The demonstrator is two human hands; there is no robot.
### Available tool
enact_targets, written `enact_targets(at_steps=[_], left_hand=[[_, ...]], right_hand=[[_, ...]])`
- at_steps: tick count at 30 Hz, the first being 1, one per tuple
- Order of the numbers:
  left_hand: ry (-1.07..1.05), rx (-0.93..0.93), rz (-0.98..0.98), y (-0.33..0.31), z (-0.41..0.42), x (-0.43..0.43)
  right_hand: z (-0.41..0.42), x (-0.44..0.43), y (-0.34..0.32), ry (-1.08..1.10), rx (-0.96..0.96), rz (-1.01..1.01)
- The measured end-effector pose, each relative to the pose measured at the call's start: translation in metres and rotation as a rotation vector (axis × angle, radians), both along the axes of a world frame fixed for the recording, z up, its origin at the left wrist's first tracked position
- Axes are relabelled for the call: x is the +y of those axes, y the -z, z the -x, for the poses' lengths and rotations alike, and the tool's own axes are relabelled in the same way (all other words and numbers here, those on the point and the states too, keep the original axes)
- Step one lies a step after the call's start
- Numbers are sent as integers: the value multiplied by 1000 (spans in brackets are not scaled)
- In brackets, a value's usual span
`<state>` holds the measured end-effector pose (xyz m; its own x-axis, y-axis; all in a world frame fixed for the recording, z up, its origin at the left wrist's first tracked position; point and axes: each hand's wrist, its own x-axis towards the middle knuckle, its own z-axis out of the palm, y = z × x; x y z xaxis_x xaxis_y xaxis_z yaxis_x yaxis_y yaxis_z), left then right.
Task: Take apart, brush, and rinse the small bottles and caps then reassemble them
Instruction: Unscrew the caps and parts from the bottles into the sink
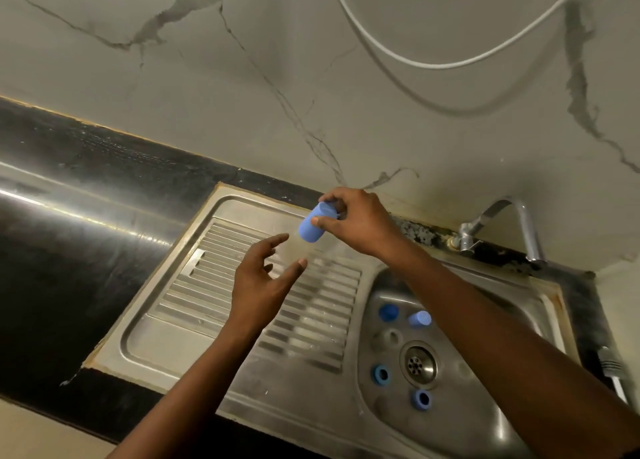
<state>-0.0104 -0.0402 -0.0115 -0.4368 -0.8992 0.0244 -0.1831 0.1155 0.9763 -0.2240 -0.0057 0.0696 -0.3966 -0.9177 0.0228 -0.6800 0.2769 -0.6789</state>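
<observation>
Bottle [312,222] held; four pieces in sink [516,287].

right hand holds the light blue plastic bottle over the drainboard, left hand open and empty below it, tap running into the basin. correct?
One error: the chrome tap is not running; the head view shows no water coming from its spout. The rest holds: the right hand holds the light blue plastic bottle over the ribbed steel drainboard, and the left hand is open and empty below it.
</observation>
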Motion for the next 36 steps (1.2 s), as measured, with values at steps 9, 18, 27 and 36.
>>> enact_targets(at_steps=[9,18,27,36], left_hand=[[254,-63,242,-16,34,65],[356,-152,237,-9,71,126],[508,-190,233,-4,93,161],[647,-110,33,3,106,183]], right_hand=[[25,131,-14,101,-261,90],[55,212,3,127,-327,137],[87,265,10,5,-338,69],[135,302,2,-165,-463,-51]])
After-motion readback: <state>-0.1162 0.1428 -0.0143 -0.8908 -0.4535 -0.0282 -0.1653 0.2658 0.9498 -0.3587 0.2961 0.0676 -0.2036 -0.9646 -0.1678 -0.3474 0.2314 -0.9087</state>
